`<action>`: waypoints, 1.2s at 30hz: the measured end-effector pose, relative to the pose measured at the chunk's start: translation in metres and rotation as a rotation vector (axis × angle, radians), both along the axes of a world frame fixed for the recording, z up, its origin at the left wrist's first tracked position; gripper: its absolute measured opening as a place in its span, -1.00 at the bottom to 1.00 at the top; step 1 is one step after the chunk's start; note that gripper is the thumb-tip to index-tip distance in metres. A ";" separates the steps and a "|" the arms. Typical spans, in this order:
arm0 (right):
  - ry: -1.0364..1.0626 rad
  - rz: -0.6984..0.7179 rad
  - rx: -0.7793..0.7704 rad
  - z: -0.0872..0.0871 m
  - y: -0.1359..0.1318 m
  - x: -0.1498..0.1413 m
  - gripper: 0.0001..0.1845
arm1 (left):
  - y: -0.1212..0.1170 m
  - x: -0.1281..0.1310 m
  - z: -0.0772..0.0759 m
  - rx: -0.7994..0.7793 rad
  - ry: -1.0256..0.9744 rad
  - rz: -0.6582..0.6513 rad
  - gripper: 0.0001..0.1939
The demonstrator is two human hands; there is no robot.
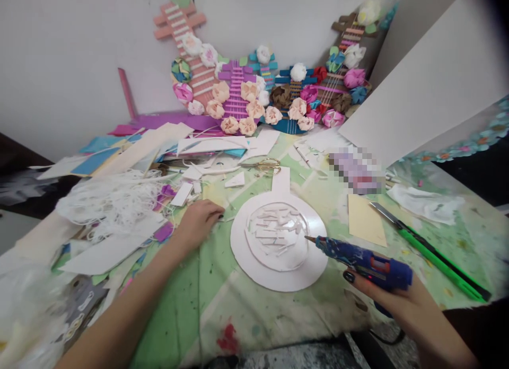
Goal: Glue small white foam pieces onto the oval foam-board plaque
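Note:
My right hand (382, 292) grips a blue hot glue gun (369, 260), its nozzle pointing left at the right side of a white foam disc. That round white foam piece (278, 281) lies flat, with a tab at its top and a smaller raised disc in its middle. Short strips and translucent glue cover the raised disc (274, 236). To the left of it, my left hand (202, 220) rests low over the table with its fingers drawn together. A thin white sliver lies by its fingertips; what the fingers hold, if anything, is hidden.
Gold-handled scissors (269, 166) lie behind the disc. At right are a green utility knife (441, 260) and a yellow card (366, 220). White string (111, 204) and foam scraps pile up at left. Flower-covered craft guitars (238, 93) lean on the wall.

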State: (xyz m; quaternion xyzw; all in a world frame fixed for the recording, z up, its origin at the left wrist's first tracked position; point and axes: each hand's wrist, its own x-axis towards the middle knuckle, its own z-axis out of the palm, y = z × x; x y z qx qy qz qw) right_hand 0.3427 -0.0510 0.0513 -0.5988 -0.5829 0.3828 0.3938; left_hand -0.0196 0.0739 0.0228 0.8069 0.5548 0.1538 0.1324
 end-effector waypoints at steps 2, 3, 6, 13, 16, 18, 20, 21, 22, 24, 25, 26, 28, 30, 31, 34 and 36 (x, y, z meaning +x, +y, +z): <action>0.003 0.021 -0.066 0.001 0.000 -0.005 -0.82 | 0.000 0.007 0.001 -0.001 -0.025 -0.026 -0.78; 0.007 0.014 -0.092 0.002 0.000 -0.007 -0.81 | 0.000 0.011 0.002 -0.010 -0.027 -0.042 -0.79; 0.026 -0.037 -0.125 0.003 -0.002 -0.013 -0.79 | 0.002 0.020 0.004 -0.073 -0.008 -0.107 -0.84; 0.028 -0.006 -0.143 -0.002 0.001 -0.002 -0.78 | 0.011 0.017 0.001 -0.202 0.034 -0.048 -0.89; 0.021 0.013 -0.120 -0.004 0.003 0.003 -0.81 | 0.011 0.019 0.008 -0.145 0.054 0.043 -0.92; 0.015 0.016 -0.106 -0.003 0.004 0.004 -0.80 | 0.007 0.027 0.017 -0.092 0.002 0.056 -0.92; 0.011 0.009 -0.096 -0.002 0.006 0.003 -0.79 | 0.001 0.040 0.026 -0.059 -0.091 -0.014 -0.93; 0.010 0.002 -0.093 -0.001 0.006 0.003 -0.78 | -0.003 0.048 0.029 -0.052 -0.143 -0.067 -0.93; 0.010 -0.005 -0.094 0.001 0.007 0.002 -0.78 | -0.007 0.057 0.030 -0.051 -0.186 -0.129 -0.93; 0.013 -0.022 -0.100 0.003 0.007 0.002 -0.77 | -0.013 0.076 0.028 -0.013 -0.250 -0.251 -0.91; 0.017 -0.034 -0.104 0.004 0.007 0.002 -0.77 | -0.015 0.085 0.024 0.019 -0.274 -0.309 -0.90; 0.025 -0.050 -0.107 0.005 0.007 0.003 -0.76 | -0.017 0.093 0.020 0.058 -0.294 -0.361 -0.88; 0.048 -0.099 -0.114 0.006 0.005 0.006 -0.74 | -0.019 0.108 0.010 0.131 -0.310 -0.454 -0.85; 0.070 -0.158 -0.124 0.006 0.003 0.010 -0.72 | -0.020 0.119 0.002 0.178 -0.288 -0.528 -0.82; 0.078 -0.185 -0.130 0.005 0.002 0.012 -0.72 | -0.021 0.123 -0.001 0.188 -0.264 -0.559 -0.81; 0.084 -0.230 -0.143 0.003 -0.002 0.017 -0.72 | -0.021 0.132 -0.006 0.192 -0.196 -0.608 -0.80; 0.081 -0.233 -0.153 0.002 -0.004 0.020 -0.74 | -0.021 0.137 -0.008 0.192 -0.160 -0.624 -0.79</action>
